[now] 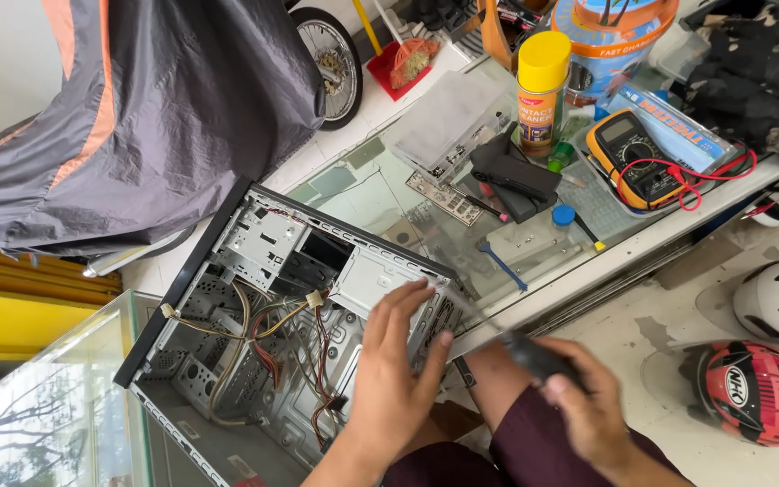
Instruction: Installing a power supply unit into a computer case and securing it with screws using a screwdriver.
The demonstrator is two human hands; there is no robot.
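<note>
An open grey computer case (254, 243) lies on its side on the floor, with bundled coloured cables (268, 338) and drive bays showing inside. My left hand (398, 370) rests flat on the case's near right edge, fingers spread over the metal frame. My right hand (588, 406) grips a screwdriver (525, 352) by its black handle. Its thin shaft points up and left to the case's rear corner, next to my left fingertips.
A glass tabletop (389, 203) behind the case holds a yellow-capped spray can (543, 90), a multimeter with red leads (633, 158), a black pouch and small tools. Helmets (750, 388) lie on the floor at right. A covered motorbike (155, 99) stands at left.
</note>
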